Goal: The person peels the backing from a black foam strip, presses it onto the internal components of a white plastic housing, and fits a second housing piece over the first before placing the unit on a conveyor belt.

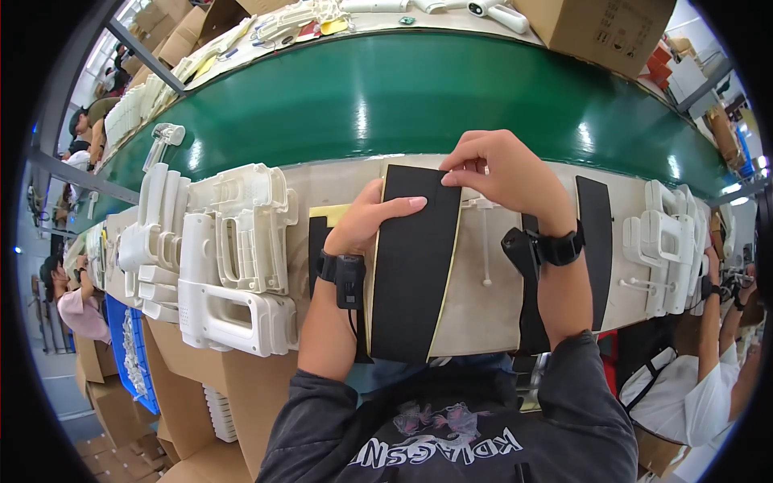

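Note:
A long black foam sheet [409,274] with a pale yellow backing edge stands lengthwise in front of me, its lower end near my body. My left hand [362,217] grips its left edge, thumb lying across the black face. At the sheet's upper right corner, the fingertips of my right hand [499,165] are pinched together; whether they hold the foam or a thin piece of it is too small to tell. Partly behind my left forearm lies another black sheet [320,245] with a yellow strip. Another black sheet [593,241] lies beyond my right wrist.
White plastic housings [241,314] are stacked to the left, and more white housings [662,241] sit at right. A green conveyor belt [403,97] runs across behind the table. Beyond it stands a cardboard box [596,32]. A blue bin [129,354] is low left. Co-workers are on both sides.

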{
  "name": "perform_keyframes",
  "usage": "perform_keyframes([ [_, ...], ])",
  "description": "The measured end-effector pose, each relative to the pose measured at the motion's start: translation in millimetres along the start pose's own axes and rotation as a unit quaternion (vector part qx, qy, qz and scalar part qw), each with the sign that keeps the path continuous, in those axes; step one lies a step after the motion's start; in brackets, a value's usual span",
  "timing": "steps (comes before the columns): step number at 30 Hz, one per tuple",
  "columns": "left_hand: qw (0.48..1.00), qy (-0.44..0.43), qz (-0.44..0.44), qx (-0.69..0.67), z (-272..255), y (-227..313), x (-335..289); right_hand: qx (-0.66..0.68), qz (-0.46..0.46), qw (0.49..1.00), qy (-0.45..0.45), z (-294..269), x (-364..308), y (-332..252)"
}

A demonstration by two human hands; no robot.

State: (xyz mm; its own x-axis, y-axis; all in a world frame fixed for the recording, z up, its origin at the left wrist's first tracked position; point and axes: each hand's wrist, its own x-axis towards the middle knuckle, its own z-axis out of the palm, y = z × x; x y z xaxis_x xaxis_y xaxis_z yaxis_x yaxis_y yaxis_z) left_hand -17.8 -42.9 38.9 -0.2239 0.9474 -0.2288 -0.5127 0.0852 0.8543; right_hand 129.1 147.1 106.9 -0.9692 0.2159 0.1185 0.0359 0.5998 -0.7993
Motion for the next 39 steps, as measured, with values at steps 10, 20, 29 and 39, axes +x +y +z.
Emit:
perform_keyframes([
  [10,0.999,-0.018,0.004,0.051,10.1,1.3,-9.0,-0.044,-0.013,0.998,-0.036,-9.0,-14.2,-12.9],
  [20,0.994,-0.089,0.037,0.052,-1.3,0.5,-9.6,0.086,-0.049,0.985,-0.144,-16.4,-9.0,-0.6],
  [29,0.986,-0.089,0.077,-0.118,-36.7,-11.8,-31.0,0.210,-0.002,0.969,-0.130,-9.6,4.0,20.7],
  [39,0.911,-0.180,0.213,-0.304,-45.3,-3.7,-11.3,-0.188,-0.044,0.981,-0.033,32.8,6.3,24.6],
])
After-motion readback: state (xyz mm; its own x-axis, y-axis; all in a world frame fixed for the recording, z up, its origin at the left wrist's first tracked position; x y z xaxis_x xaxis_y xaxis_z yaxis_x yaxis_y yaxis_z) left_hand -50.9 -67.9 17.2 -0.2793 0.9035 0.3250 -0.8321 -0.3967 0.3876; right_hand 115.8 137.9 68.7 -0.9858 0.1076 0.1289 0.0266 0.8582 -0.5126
